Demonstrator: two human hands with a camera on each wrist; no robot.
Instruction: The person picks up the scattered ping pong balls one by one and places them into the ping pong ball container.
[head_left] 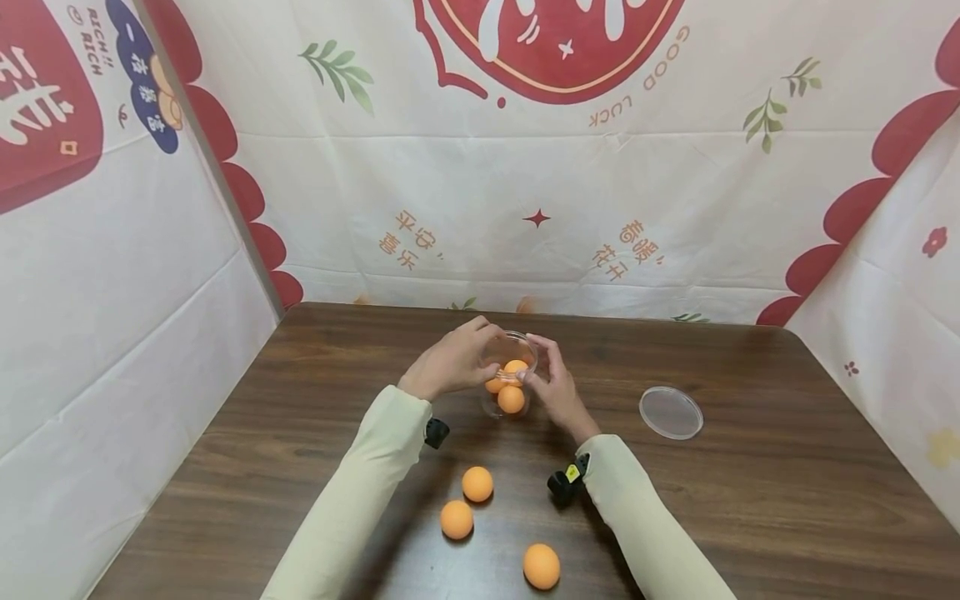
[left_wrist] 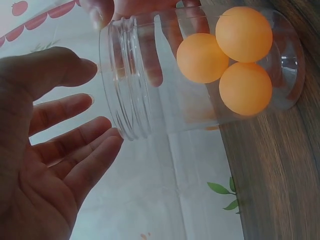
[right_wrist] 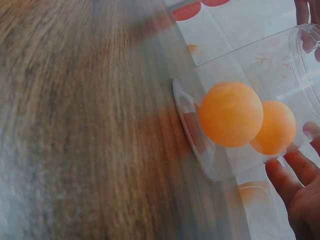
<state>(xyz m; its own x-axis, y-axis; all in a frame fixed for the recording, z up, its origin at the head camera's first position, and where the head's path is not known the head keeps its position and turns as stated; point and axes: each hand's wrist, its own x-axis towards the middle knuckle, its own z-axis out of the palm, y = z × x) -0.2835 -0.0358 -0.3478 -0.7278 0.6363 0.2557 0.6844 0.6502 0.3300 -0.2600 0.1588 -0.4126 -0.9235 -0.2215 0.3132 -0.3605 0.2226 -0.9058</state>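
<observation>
A clear plastic jar (left_wrist: 175, 107) stands on the table with three orange table tennis balls (left_wrist: 245, 88) inside, seen whole in the left wrist view. My right hand (head_left: 557, 389) grips the jar's side just below its threaded rim. At the mouth of the jar is my left hand (head_left: 460, 358), its fingers loosely spread and the fingertips (left_wrist: 112, 137) at the rim. Nothing shows between the left thumb and fingers. In the right wrist view, right-hand fingers (right_wrist: 300, 167) lie against the jar wall, and two of the balls (right_wrist: 231, 114) are visible.
A round clear lid (head_left: 671, 412) lies on the brown wooden table (head_left: 750, 500) to the right. Three loose orange balls, one of them nearest me (head_left: 542, 567), rest on the table between and below my forearms. A printed white cloth (head_left: 487, 208) hangs behind the table.
</observation>
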